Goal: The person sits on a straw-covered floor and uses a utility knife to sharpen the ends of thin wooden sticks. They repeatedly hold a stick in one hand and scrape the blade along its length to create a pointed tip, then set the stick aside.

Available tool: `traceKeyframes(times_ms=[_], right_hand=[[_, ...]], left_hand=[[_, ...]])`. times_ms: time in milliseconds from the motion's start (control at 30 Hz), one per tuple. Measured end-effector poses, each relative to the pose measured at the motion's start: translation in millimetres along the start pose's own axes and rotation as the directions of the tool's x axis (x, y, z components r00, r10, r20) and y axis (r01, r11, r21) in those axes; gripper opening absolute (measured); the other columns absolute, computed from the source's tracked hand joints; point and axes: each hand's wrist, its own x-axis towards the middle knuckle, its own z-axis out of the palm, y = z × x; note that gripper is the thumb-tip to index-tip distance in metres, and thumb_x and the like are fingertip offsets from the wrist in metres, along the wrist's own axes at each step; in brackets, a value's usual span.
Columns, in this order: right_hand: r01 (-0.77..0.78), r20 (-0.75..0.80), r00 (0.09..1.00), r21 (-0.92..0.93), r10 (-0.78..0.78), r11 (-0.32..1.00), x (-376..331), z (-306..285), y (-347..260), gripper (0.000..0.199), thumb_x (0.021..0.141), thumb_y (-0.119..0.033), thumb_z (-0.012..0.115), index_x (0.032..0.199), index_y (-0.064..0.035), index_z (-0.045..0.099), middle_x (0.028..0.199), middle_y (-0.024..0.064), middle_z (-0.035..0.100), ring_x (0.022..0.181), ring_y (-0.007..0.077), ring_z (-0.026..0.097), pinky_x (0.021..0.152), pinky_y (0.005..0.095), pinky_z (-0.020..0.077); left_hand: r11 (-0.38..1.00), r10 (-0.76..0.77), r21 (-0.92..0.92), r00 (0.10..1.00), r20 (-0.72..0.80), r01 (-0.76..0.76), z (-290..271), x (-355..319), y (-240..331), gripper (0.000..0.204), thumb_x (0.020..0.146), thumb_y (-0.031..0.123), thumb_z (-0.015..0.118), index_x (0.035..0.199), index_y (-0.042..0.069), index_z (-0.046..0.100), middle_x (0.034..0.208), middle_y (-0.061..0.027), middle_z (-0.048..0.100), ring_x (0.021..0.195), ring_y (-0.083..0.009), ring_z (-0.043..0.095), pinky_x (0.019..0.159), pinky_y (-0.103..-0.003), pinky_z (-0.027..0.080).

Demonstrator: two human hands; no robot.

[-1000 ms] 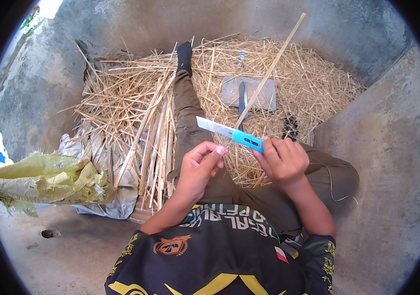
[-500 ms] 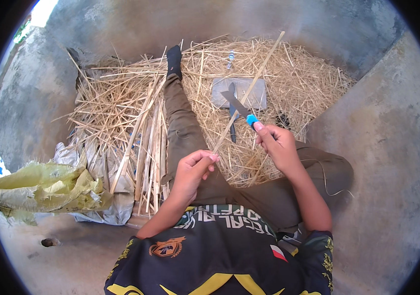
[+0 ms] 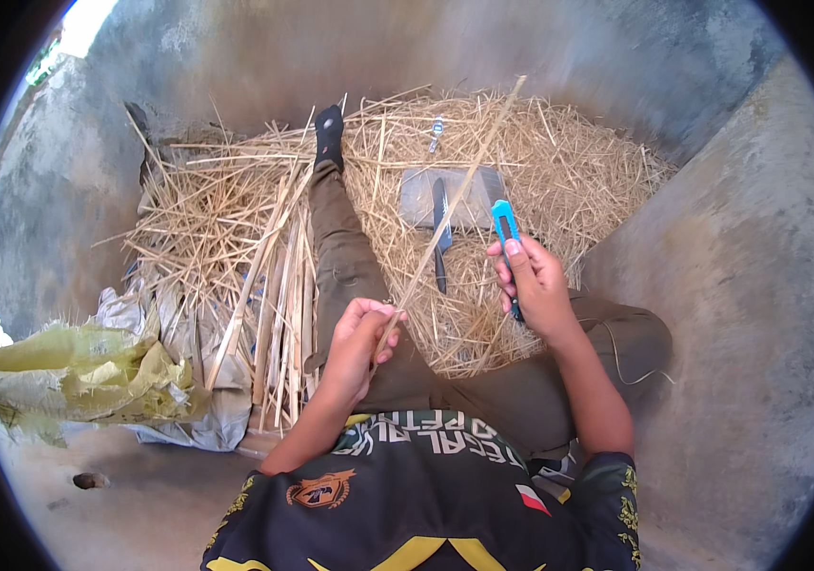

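Observation:
My left hand (image 3: 361, 335) pinches the near end of a long thin bamboo strip (image 3: 455, 205) that slants up and away over the straw. My right hand (image 3: 533, 284) grips a blue utility knife (image 3: 504, 226) upright, its tip pointing away from me, just right of the strip and apart from it. My outstretched left leg (image 3: 342, 255) in olive trousers lies between the two hands. A dark large knife (image 3: 440, 233) rests on a flat grey stone (image 3: 469, 198) beyond the hands.
Straw and shavings (image 3: 559, 181) cover the concrete floor ahead. A bundle of split bamboo strips (image 3: 278, 314) lies left of my leg on a white sack (image 3: 174, 376). A yellow-green bag (image 3: 74, 371) sits far left. Concrete walls (image 3: 740, 285) curve around.
My right hand swung the blue knife from lying across in front of me to upright on the right. My left hand dropped lower, still pinching the strip.

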Motion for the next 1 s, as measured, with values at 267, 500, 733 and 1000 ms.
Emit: traceKeyframes(times_ms=[267, 500, 733, 1000], right_hand=[[0.076, 0.0, 0.997, 0.047, -0.076, 0.996, 11, 1, 5, 0.028, 0.11, -0.021, 0.045, 0.126, -0.0004, 0.054, 0.084, -0.0014, 0.05, 0.068, 0.0039, 0.045, 0.055, 0.0203, 0.042], [0.105, -0.081, 0.99, -0.17, -0.12, 0.98, 13, 6, 9, 0.037, 0.108, -0.019, 0.049, 0.14, 0.0004, 0.05, 0.088, 0.0019, 0.06, 0.063, 0.0031, 0.048, 0.052, 0.0199, 0.0428], [-0.007, -0.113, 0.994, -0.07, -0.001, 0.997, 7, 6, 11, 0.041, 0.106, -0.016, 0.054, 0.142, 0.0018, 0.047, 0.09, 0.005, 0.062, 0.058, 0.0034, 0.047, 0.044, 0.0202, 0.0384], [-0.011, -0.093, 0.996, -0.02, 0.009, 1.0, 4, 11, -2, 0.043, 0.103, -0.014, 0.058, 0.14, 0.005, 0.047, 0.092, 0.0079, 0.064, 0.06, 0.0043, 0.051, 0.044, 0.0202, 0.0409]], left_hand=[[1.0, 0.018, -0.024, 1.0, -0.005, -0.018, -16, 1, 1, 0.007, 0.1, 0.016, 0.055, 0.104, 0.011, 0.05, 0.102, -0.0092, 0.066, 0.073, -0.0109, 0.055, 0.053, -0.021, 0.039], [0.999, -0.032, -0.013, 0.999, 0.016, 0.032, -19, -4, -3, 0.009, 0.101, 0.018, 0.054, 0.104, 0.01, 0.05, 0.103, -0.0087, 0.066, 0.074, -0.0094, 0.055, 0.056, -0.021, 0.039], [1.0, -0.03, 0.0, 0.999, 0.018, 0.03, -21, -6, -2, 0.009, 0.101, 0.018, 0.054, 0.104, 0.009, 0.051, 0.104, -0.009, 0.065, 0.075, -0.0095, 0.055, 0.057, -0.021, 0.04], [0.998, -0.038, 0.041, 0.999, 0.001, 0.038, -17, -5, -6, 0.009, 0.101, 0.017, 0.054, 0.104, 0.008, 0.052, 0.102, -0.0086, 0.065, 0.072, -0.0086, 0.054, 0.055, -0.02, 0.038]])
